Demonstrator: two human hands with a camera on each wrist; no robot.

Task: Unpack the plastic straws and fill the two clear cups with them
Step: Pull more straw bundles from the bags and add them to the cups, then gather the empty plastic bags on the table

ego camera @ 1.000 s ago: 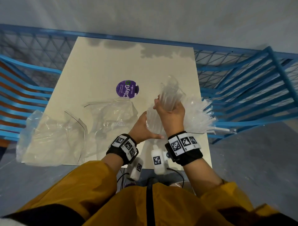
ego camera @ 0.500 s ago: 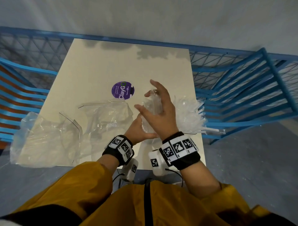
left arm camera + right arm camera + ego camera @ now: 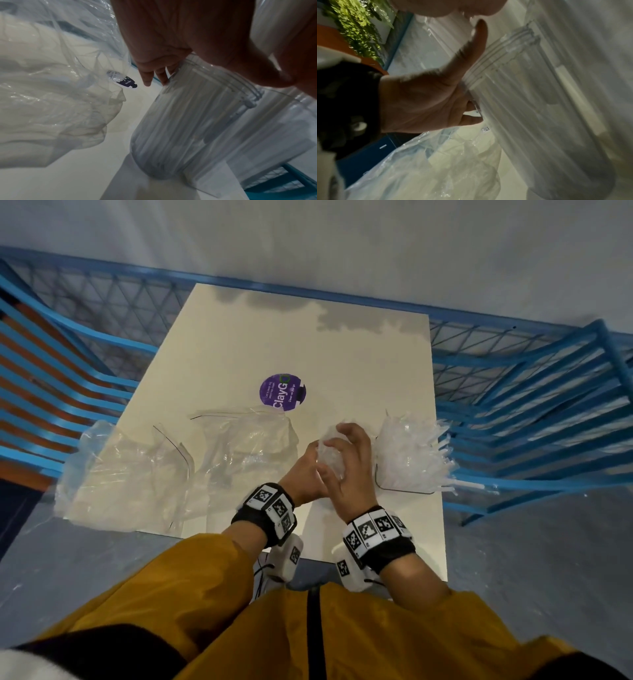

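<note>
wrapper (image 3: 239, 446) beside cup (image 3: 188, 121), sticker (image 3: 282, 390) probably behind.

I see dim, even light; soft shadows darken the table's (image 3: 239, 354) far edge; wrist views blur; railings (image 3: 531, 412) bow outward.

Clear cup (image 3: 329, 450): head view, mostly hidden behind right hand (image 3: 349, 470) and left hand (image 3: 303, 479); straw count inside indeterminable. Right hand, right wrist view: cut off by top edge, fingertips unseen. Purple sticker (image 3: 126, 82): largely covered by crumpled plastic bag (image 3: 51, 101), text illegible.
</note>
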